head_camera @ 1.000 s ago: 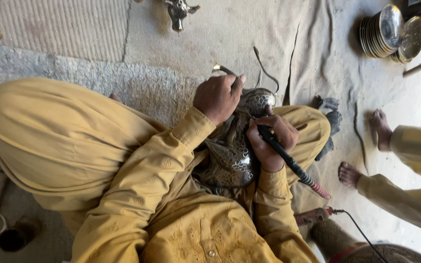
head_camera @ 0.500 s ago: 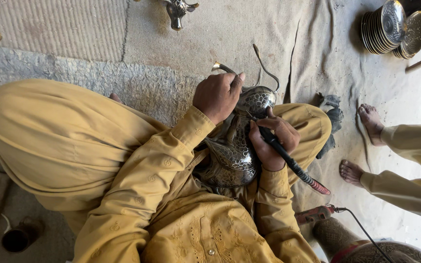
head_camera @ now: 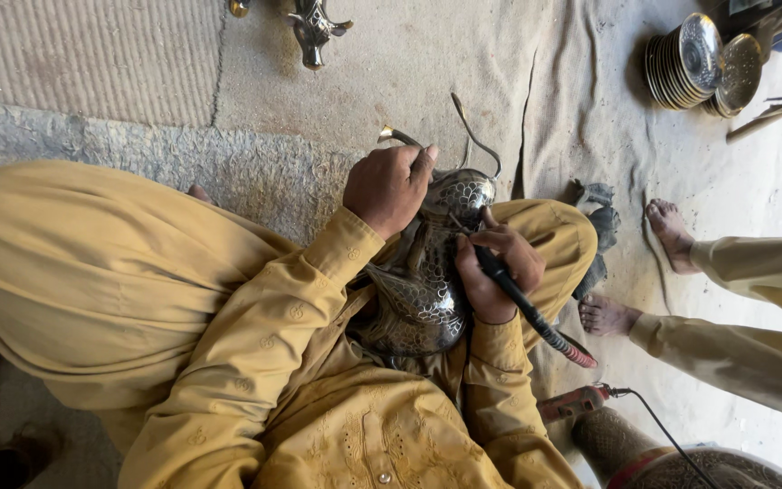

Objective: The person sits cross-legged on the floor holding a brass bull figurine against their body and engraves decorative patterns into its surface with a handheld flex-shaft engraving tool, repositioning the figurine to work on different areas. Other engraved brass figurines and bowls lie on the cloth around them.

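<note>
A single view is given, taken from the wearer's head and aimed steeply down over the chest and lap. The lap is seen from close by, with the engraved metal vessel (head_camera: 427,272) near the middle. The floor (head_camera: 409,54) beyond is taken in toward the upper edge.

I sit on a dusty grey cloth floor covering (head_camera: 427,54); beside me lies a ribbed beige mat (head_camera: 83,54), and bright sunlight falls at right.
</note>
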`<action>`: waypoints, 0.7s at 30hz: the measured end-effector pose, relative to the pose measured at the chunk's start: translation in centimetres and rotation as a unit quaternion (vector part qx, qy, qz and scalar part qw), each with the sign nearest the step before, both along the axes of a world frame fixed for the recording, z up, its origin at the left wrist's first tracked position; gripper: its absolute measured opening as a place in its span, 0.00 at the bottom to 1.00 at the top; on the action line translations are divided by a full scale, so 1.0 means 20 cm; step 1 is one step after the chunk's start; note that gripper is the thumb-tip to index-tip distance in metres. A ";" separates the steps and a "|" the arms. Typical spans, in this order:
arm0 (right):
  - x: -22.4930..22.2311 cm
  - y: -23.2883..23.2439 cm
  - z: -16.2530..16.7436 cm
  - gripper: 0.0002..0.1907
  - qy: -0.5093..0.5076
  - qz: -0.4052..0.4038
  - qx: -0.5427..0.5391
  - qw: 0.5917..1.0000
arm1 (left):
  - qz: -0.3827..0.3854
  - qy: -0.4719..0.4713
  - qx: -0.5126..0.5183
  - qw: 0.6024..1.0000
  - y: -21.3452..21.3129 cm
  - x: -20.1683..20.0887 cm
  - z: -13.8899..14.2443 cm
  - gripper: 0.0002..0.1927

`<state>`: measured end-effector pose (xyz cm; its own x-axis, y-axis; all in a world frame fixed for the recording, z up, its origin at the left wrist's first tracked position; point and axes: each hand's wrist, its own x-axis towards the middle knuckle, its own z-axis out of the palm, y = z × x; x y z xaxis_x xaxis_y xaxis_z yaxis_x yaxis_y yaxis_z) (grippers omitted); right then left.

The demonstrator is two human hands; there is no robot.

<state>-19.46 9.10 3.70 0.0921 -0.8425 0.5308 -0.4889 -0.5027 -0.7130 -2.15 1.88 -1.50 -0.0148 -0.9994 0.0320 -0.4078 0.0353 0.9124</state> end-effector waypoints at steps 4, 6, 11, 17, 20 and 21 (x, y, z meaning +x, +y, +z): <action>-0.03 0.02 -0.01 0.07 -0.011 -0.028 0.023 0.999 | 0.006 -0.009 0.002 1.000 -0.01 0.01 0.00 0.27; -0.03 0.04 0.00 0.07 0.015 -0.053 0.034 0.998 | 0.011 0.004 -0.011 1.000 0.00 0.00 0.00 0.26; -0.02 0.03 -0.01 0.08 0.044 -0.065 0.031 0.996 | 0.010 0.010 -0.004 1.000 -0.01 -0.01 -0.01 0.26; -0.01 0.04 -0.02 0.09 0.057 -0.053 0.013 0.997 | -0.003 0.004 0.014 1.000 -0.01 0.00 -0.04 0.27; -0.03 0.04 -0.04 0.08 0.031 -0.062 0.043 0.997 | -0.007 0.003 0.010 1.000 -0.01 -0.01 -0.04 0.27; -0.04 0.04 -0.05 0.08 0.027 -0.066 0.042 0.997 | -0.005 0.004 0.003 1.000 -0.01 -0.01 -0.04 0.27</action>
<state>-20.18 9.84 2.75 0.0032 -0.8904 0.4552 -0.5857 -0.3706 -0.7209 -2.37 1.71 -2.38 -0.0237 -0.9994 0.0266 -0.4009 0.0339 0.9155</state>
